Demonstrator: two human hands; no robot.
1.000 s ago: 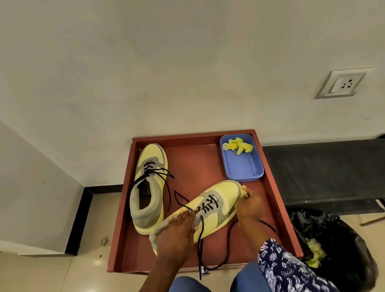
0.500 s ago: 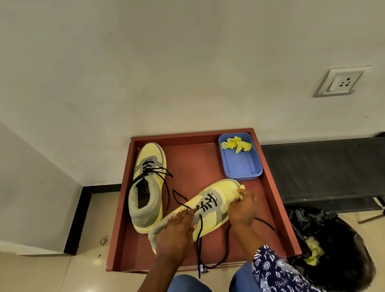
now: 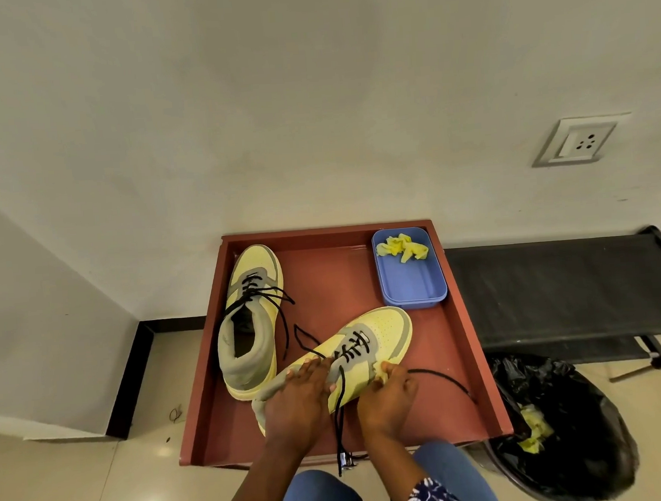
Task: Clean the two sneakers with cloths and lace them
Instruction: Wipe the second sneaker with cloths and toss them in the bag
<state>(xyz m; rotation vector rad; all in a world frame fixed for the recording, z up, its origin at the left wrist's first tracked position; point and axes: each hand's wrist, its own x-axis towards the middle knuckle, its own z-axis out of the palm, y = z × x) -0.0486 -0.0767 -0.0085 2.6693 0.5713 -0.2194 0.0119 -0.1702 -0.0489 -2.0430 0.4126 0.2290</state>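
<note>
Near sneaker [image 3: 381, 334]: left hand [image 3: 298, 403] flat on it; right hand [image 3: 386, 397] gripping cloth [image 3: 380, 372] against its side. Wiping underway; laces [image 3: 341, 394] loose.

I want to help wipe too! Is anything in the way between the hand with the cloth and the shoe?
Nothing visible is. The right hand pinches a yellow cloth against the side of the near sneaker, while the left hand steadies it. Only its loose black lace hangs between the hands.
</note>
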